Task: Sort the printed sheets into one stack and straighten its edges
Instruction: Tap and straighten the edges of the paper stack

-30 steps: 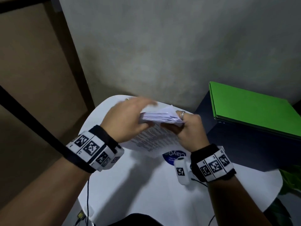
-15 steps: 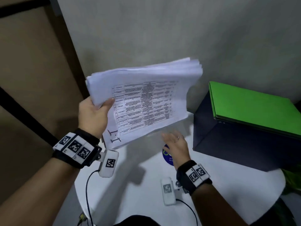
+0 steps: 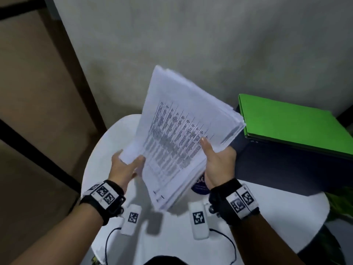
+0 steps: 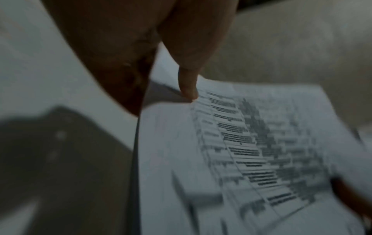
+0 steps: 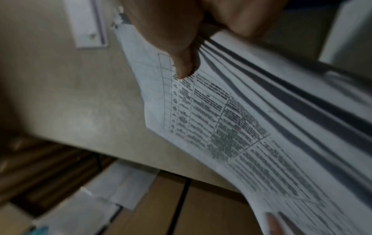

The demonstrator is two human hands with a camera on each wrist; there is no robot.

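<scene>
I hold one thick stack of white printed sheets (image 3: 183, 138) up in the air above the round white table (image 3: 172, 243), tilted so its printed face looks toward me, and both my hands are on it. My right hand (image 3: 217, 165) grips the stack's right edge: the thumb (image 5: 182, 63) lies across the printed table on the top page, and the other fingers go behind, out of sight. My left hand (image 3: 124, 169) takes the lower left corner, its thumb (image 4: 188, 82) pressing on the top sheet near the edge, with the fingers behind the paper. The sheets are not flush; the right wrist view shows them fanned apart along the edge in several layers, too blurred to count.

To my right stands one dark box (image 3: 286, 169) on the table, with one flat green folder (image 3: 292, 125) lying on top of it. One round blue sticker (image 3: 199, 187) shows on the table under the stack, partly hidden. Two marked bands sit on my wrists, one each.
</scene>
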